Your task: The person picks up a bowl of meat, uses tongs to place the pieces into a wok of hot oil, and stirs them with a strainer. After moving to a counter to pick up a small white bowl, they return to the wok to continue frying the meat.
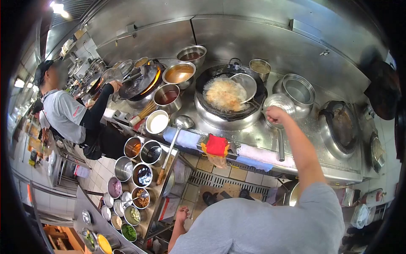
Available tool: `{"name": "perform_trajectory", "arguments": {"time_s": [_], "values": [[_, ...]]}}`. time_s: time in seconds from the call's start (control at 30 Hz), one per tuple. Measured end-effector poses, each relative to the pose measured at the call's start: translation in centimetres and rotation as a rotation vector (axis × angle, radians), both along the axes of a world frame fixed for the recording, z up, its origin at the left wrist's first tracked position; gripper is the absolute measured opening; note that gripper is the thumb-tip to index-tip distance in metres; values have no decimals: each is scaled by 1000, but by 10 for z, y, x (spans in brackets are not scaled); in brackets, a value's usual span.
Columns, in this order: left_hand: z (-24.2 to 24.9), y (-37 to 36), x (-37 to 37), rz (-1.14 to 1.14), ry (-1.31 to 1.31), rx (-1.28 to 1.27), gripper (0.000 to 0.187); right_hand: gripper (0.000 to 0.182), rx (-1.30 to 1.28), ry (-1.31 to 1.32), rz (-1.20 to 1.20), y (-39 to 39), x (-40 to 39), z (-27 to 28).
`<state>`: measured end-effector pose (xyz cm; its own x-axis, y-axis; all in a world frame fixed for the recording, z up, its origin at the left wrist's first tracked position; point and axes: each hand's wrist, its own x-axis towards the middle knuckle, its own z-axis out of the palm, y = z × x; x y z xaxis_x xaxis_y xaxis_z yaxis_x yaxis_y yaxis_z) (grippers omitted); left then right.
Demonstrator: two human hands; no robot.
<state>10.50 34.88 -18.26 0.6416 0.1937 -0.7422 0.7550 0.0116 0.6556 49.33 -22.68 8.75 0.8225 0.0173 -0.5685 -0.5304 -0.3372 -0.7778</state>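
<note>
My right hand [275,114] is stretched out over the stove, closed on the handle of a steel ladle [245,84] whose bowl rests in the black wok [211,74]. The wok holds a bubbling golden mass of frying food [223,95]. A perforated strainer [279,103] lies just beside my right hand, its handle pointing toward me. My left hand [182,214] hangs low at my side next to the condiment cart [163,201], holding nothing, fingers loosely bent.
A second ladle [183,122] lies across the stove edge. A red cloth [216,144] and blue towels [183,137] hang on the front rail. Sauce bowls [179,73] stand to the left, an empty wok [341,125] to the right. A co-worker [67,112] tends a flaming wok [139,83].
</note>
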Motion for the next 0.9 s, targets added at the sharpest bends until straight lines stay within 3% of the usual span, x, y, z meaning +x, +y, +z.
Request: {"name": "perform_trajectory", "arguments": {"time_s": [0.07,0.2,0.33,0.43,0.5,0.57,0.6,0.67,0.7,0.73,0.77,0.8,0.83,0.9], "values": [[-44,27,-21,-89,39,-135,24,8,-3,-2,-40,27,-5,-10],[2,26,-29,-112,172,128,22,10,96,-13,21,42,-3,-7],[-23,35,-57,147,95,-144,18,10,203,-8,1,69,-4,-30],[-4,33,-53,-2,157,5,13,6,287,-24,-56,73,-11,-29],[3,32,-47,30,104,2,12,5,415,-9,-63,55,-18,-20],[-18,32,-52,51,66,-91,11,7,393,-11,-101,72,-18,-28],[-8,30,-48,-108,67,-54,12,9,381,-19,-142,83,-21,-32],[5,17,-40,-105,154,74,12,9,414,-6,-195,83,-33,-17],[-6,26,-37,-117,166,74,12,11,420,-31,-171,72,-38,-14],[-45,47,-37,-245,-100,92,12,14,421,-52,-147,62,-46,-10],[-42,47,-35,-189,-96,15,13,41,374,-75,-151,54,-55,1],[-39,47,-33,-131,-91,-62,15,45,317,-114,-133,45,-62,6],[-35,46,-31,-73,-84,-137,17,44,317,-145,-75,30,-62,4],[-17,36,-22,-122,-20,52,19,39,233,-200,-76,17,-71,19]]}}
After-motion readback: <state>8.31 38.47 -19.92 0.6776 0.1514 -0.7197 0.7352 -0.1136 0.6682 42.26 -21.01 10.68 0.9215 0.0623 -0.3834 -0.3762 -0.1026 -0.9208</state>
